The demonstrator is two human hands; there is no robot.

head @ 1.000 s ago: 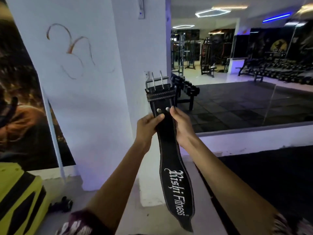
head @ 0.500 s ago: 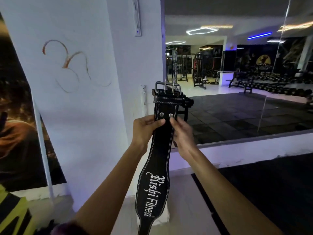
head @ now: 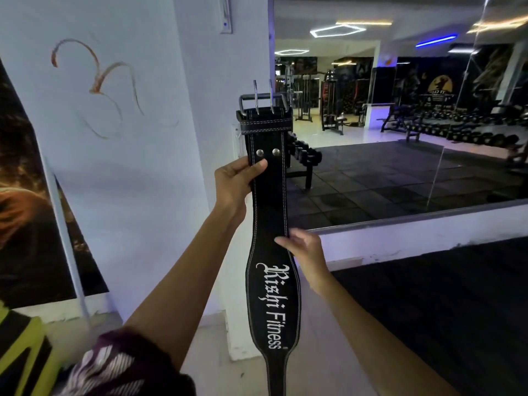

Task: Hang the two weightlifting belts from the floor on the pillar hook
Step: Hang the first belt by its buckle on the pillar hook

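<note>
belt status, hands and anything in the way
Left hand gripping belt below the rivets. Right hand touching its edge lower down, grip unclear. Buckle up beside pillar; no hook visible.

To your right a big wall mirror [head: 400,124] reflects the gym: a dumbbell rack [head: 468,130] runs along its right side, weight machines [head: 331,104] stand further back, and hexagonal ceiling lights [head: 337,30] and a blue strip light [head: 435,41] glow above. A dark mural poster [head: 25,195] covers the wall at your left edge. In your lower left corner sits something yellow with black stripes [head: 17,352]. Black rubber flooring [head: 443,310] fills your lower right.
</note>
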